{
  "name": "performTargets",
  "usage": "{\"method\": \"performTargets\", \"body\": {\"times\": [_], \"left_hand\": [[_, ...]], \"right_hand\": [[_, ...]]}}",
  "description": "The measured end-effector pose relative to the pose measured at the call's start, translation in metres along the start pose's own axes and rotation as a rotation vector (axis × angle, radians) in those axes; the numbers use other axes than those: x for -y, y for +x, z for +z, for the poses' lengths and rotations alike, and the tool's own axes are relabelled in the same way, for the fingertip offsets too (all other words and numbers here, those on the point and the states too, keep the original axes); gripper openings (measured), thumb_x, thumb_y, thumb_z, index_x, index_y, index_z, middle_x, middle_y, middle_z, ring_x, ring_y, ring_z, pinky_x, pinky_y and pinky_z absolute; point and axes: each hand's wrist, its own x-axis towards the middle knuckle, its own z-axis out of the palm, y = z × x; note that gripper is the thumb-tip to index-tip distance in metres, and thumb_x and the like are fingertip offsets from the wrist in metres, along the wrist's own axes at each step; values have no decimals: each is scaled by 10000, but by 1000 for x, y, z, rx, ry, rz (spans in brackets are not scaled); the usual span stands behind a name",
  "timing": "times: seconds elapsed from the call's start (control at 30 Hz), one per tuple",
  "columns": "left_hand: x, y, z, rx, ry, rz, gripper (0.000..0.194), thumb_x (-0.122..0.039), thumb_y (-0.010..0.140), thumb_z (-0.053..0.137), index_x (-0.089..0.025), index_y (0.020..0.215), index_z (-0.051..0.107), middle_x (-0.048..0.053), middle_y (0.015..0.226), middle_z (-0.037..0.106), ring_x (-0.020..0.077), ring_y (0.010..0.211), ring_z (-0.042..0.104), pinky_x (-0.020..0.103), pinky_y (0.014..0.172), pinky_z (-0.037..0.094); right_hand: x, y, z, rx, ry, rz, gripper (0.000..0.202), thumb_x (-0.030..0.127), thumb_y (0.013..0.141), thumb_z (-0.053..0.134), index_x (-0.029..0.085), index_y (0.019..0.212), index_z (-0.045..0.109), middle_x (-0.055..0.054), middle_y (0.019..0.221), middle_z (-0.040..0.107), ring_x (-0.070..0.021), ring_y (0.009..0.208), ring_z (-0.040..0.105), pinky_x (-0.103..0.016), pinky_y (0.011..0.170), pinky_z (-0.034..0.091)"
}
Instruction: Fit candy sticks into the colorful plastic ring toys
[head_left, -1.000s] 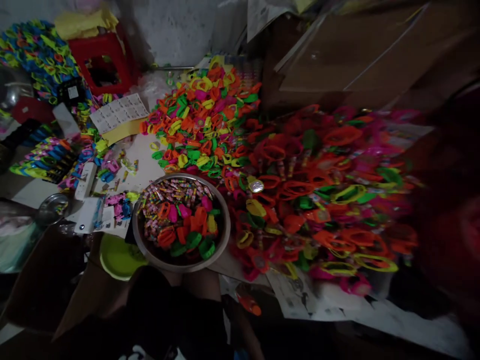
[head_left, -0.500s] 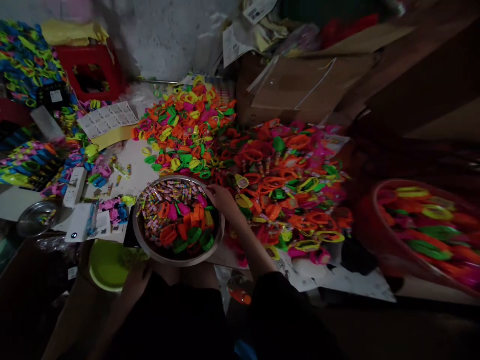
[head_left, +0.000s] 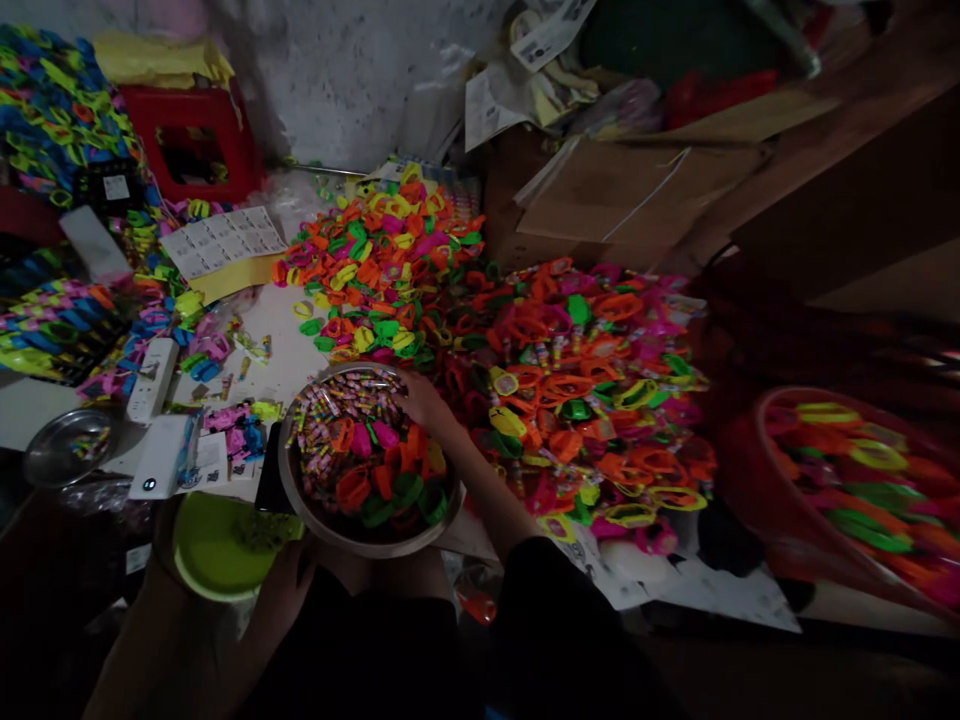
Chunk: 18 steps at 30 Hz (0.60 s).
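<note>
A round metal bowl rests by my lap at the table's front edge. Small wrapped candy-like rolls fill its far left part. Bright plastic watch-shaped pieces in orange, green and pink lie in its near right part. My right hand reaches over the far right rim, fingers stretched toward the rolls; the fingertips are dim. Down by my lap, my left hand is beside the bowl's near left side and next to a green basin. Its fingers are mostly dark, so I cannot tell their grip.
Heaps of colourful watch-shaped toys cover the table rightward and behind the bowl. A red tub of them stands right. Left are a white power bank, a power strip and a small metal dish. A cardboard box stands behind.
My right hand has moved from the rim inward over the rolls. The view has shifted slightly, so the scene sits a little lower and further right. My left hand stays low by my lap.
</note>
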Motion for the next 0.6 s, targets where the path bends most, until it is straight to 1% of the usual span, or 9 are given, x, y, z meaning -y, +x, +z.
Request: {"method": "performTargets", "body": {"times": [0.07,0.17,0.27,0.37,0.47,0.6], "left_hand": [[4,-1,4,-23,5,4,318,-357,840,413,-160,1037,566,118,1040,610,236,1004,587,429,932,460],[10,-3,8,-54,11,10,304,-338,846,396,-163,1025,569,119,1049,613,236,1025,585,437,947,450],[12,-4,10,-54,13,20,295,-337,850,404,-162,1017,573,125,1051,618,241,1017,592,447,946,450],[11,-4,8,-40,12,29,298,-333,856,407,-161,1037,571,125,1060,616,239,1016,593,449,939,453],[10,-5,7,-32,10,31,313,-322,857,410,-165,1081,562,121,1078,611,235,1024,590,444,938,455],[13,-6,8,-25,9,12,330,-344,860,413,-157,1088,561,131,1097,606,245,1045,580,447,960,440]], "right_hand": [[-6,5,3,0,32,-76,482,197,815,514,100,1285,483,-143,1238,517,-198,1165,470,-316,1047,337],[-14,8,7,-12,80,-143,398,189,788,552,103,1176,568,-139,1181,544,-199,1129,492,-326,1028,365],[-21,6,13,-43,127,-148,301,189,771,562,95,1054,604,-127,1069,594,-187,1026,543,-335,962,416],[-27,2,16,-56,170,-145,226,192,749,581,106,953,622,-100,985,624,-162,923,578,-307,887,454],[-30,4,12,-82,197,-139,255,195,735,597,108,974,620,-95,985,629,-150,892,591,-281,846,468],[-23,15,7,-135,183,-123,304,217,786,545,105,1065,593,-113,1070,611,-150,969,579,-277,889,453]]}}
